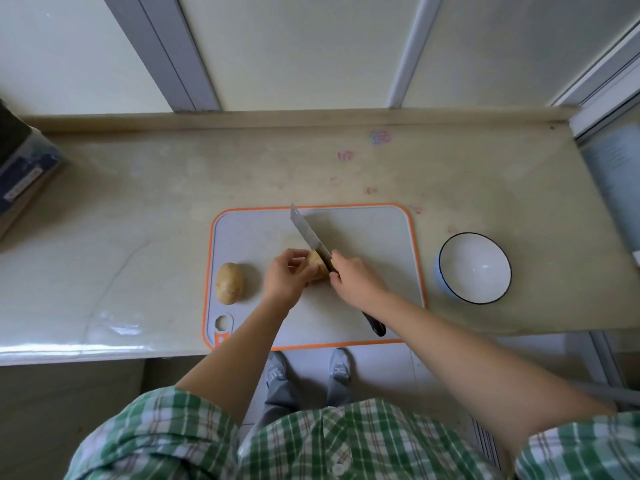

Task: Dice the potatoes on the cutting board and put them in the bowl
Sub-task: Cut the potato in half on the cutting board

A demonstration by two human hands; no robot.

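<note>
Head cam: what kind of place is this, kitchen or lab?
Most likely a home kitchen. A beige stone-look counter runs below a window, with an orange-rimmed cutting board, two potatoes, one whole, and a white bowl beside the board. The right hand holds a knife. No lab gear visible.

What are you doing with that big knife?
A person is cutting potatoes. The left hand holds one potato steady on the cutting board, and the right hand grips the knife with its blade against that potato. A second potato lies whole near the board's left edge, waiting its turn. The white bowl beside the board, on the right, has nothing in it yet, so the dicing is only just starting.
</note>
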